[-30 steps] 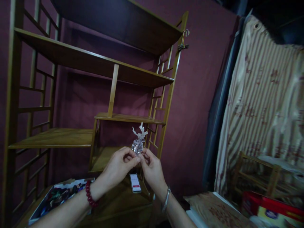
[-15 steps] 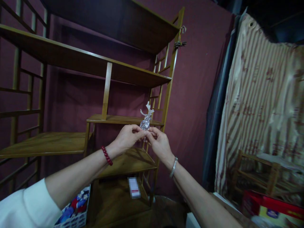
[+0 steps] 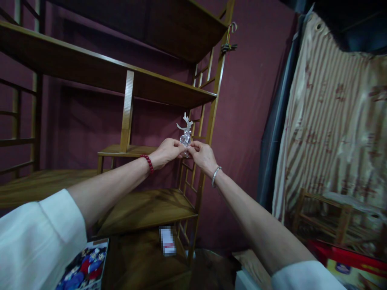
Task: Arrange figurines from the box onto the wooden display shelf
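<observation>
Between my two hands stands a clear, glassy deer figurine [image 3: 185, 139], upright, with frosted antlers pointing up. My left hand [image 3: 168, 152], with a red bead bracelet at the wrist, pinches its lower part from the left. From the right, my right hand [image 3: 203, 156], a silver bangle on its wrist, grips the same low part with thumb and fingers. The fingertips hide some of the base. Both hands are in the air in front of the right end of the wooden shelf unit [image 3: 151, 207], near its middle board.
A pixelated white item [image 3: 167, 241] lies on the lowest board. A basket of colourful figures [image 3: 87, 266] stands at the lower left. At right are a striped curtain [image 3: 329, 121], a small wooden rack [image 3: 341, 225] and a red and yellow package [image 3: 347, 266].
Both hands have risen and reached farther forward with the figurine still between them. The view has shifted slightly, and more of both sleeves shows.
</observation>
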Motion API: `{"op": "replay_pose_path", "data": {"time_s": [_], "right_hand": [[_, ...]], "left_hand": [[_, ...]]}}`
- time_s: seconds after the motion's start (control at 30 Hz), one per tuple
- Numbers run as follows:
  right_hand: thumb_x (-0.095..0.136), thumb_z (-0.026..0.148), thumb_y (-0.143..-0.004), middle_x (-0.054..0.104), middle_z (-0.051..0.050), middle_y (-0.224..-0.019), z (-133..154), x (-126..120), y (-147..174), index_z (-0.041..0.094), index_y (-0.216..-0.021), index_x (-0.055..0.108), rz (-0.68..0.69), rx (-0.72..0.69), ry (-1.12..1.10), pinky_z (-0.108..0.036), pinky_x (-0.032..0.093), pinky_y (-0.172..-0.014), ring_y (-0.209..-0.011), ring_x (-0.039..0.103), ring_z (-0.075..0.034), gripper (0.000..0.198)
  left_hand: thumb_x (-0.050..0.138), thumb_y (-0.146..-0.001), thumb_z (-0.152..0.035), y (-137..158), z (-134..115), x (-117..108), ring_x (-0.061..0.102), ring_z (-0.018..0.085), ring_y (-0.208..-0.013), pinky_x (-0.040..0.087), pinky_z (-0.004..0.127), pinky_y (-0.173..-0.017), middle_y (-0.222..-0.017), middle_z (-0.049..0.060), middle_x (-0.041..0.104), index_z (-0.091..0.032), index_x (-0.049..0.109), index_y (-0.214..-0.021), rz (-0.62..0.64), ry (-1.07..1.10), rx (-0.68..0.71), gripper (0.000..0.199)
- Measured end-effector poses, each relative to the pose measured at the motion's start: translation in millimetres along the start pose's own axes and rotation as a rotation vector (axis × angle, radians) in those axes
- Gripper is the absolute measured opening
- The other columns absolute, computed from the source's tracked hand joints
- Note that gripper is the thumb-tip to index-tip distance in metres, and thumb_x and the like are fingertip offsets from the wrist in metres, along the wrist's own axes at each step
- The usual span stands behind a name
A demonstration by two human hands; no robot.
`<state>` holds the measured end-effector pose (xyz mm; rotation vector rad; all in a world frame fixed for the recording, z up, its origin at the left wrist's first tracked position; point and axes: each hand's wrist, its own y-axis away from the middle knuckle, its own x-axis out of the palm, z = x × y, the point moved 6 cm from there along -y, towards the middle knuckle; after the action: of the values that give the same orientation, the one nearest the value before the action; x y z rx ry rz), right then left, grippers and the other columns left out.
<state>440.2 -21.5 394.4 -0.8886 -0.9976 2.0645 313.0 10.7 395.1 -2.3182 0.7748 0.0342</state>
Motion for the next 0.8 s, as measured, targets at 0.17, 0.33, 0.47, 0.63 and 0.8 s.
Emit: {"op": "replay_pose_path", "data": {"time_s": [0.17,0.33,0.47,0.63,0.8], "right_hand": [[0.057,0.027,-0.073,0.066,0.0,-0.068,-14,4,-22,0.018,-0.079,0.065,-0.021,0.035,0.186,-0.02,0.044,-0.056,-0.061,0.059,-0.012,0.013],[0.056,0.027,-0.073,0.067,-0.001,-0.069,-34,10,-39,0.018,-0.081,0.067,-0.022,0.109,0.235,-0.018,0.042,-0.056,-0.063,0.059,-0.011,0.016],[0.058,0.028,-0.072,0.067,0.0,-0.07,-51,14,-51,0.019,-0.08,0.068,-0.033,0.13,0.287,-0.018,0.044,-0.06,-0.065,0.06,-0.011,0.016],[0.061,0.027,-0.071,0.068,0.001,-0.073,-73,24,-62,0.02,-0.081,0.069,-0.017,0.154,0.277,-0.017,0.046,-0.064,-0.068,0.061,-0.011,0.014],[0.061,0.023,-0.072,0.068,0.0,-0.067,-88,31,-71,0.019,-0.083,0.069,0.025,0.214,0.272,-0.016,0.046,-0.063,-0.063,0.061,-0.01,0.015]], "left_hand": [[0.058,-0.069,-0.017,-27,13,0,0.053,0.008,-0.051,0.044,0.02,-0.053,-0.057,0.003,0.06,-0.011,0.057,-0.058,-0.038,-0.047,-0.049,0.013],[0.06,-0.065,-0.013,-47,22,4,0.05,0.007,-0.049,0.04,0.018,-0.05,-0.057,0.002,0.059,-0.01,0.058,-0.058,-0.016,-0.062,-0.087,0.007],[0.06,-0.063,-0.01,-62,35,7,0.043,0.005,-0.043,0.033,0.018,-0.045,-0.048,-0.001,0.052,-0.01,0.058,-0.058,0.035,-0.069,-0.095,0.006],[0.06,-0.062,-0.013,-75,51,6,0.038,0.005,-0.039,0.027,0.019,-0.041,-0.044,-0.003,0.047,-0.011,0.062,-0.062,0.064,-0.117,-0.081,0.003],[0.06,-0.061,-0.012,-80,56,11,0.048,0.008,-0.048,0.035,0.02,-0.048,-0.056,0.001,0.058,-0.011,0.065,-0.065,0.105,-0.091,-0.119,0.007]]}}
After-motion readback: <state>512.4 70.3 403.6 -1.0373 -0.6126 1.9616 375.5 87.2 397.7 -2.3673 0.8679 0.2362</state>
